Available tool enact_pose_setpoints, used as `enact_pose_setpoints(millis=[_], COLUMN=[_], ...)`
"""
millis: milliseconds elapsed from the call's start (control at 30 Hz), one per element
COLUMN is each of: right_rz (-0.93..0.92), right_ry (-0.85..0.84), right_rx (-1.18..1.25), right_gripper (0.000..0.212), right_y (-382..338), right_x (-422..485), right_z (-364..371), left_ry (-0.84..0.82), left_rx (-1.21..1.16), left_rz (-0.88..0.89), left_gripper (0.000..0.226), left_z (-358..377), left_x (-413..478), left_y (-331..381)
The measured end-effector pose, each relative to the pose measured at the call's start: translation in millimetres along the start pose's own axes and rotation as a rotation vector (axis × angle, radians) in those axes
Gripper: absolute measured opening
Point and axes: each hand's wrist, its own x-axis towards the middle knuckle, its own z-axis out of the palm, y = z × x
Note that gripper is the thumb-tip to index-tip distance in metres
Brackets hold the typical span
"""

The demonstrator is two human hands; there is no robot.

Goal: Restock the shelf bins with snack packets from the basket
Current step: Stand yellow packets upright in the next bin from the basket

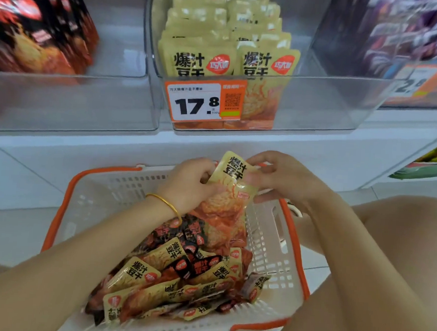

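Both hands, left hand [193,181] and right hand [285,181], pinch a stack of yellow dried-tofu packets [233,181] above the white basket [267,234], seemingly squaring it. Next comes lifting it into the clear middle bin [318,105], behind the matching packets.

Bright, even light, soft shadows. Dark packets [39,26] above the left hand [193,184] and purple packets [404,31] above the right hand [285,181] blur; edges bow.

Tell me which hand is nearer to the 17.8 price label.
Left. The left hand is straight below the price label; the right hand is below and further right.
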Motion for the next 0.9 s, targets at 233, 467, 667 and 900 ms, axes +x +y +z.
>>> enact_pose_setpoints(millis=[233, 467, 667, 900], right_rz=[-0.367, -0.672, -0.737, -0.656], right_ry=[0.200, 0.513, 0.507, 0.387], right_rx=[0.181, 0.445, 0.285, -0.114], right_gripper=[0.025, 0.020, 0.024, 0.031], right_y=[-55, -92, -105, -115], right_x=[-29, -24, -10, -8], right_z=[-24, -65, -80, -96], left_ry=[0.343, 0.638, 0.593, 0.514], left_rx=[-0.097, 0.442, 0.548, 0.458], left_rz=[0.288, 0.437, 0.381, 0.352], left_gripper=[0.012, 0.023, 0.011, 0.011], left_z=[-49, -91, -91, -101], left_x=[5, 47, 65, 70], left_y=[72, 101, 107, 109])
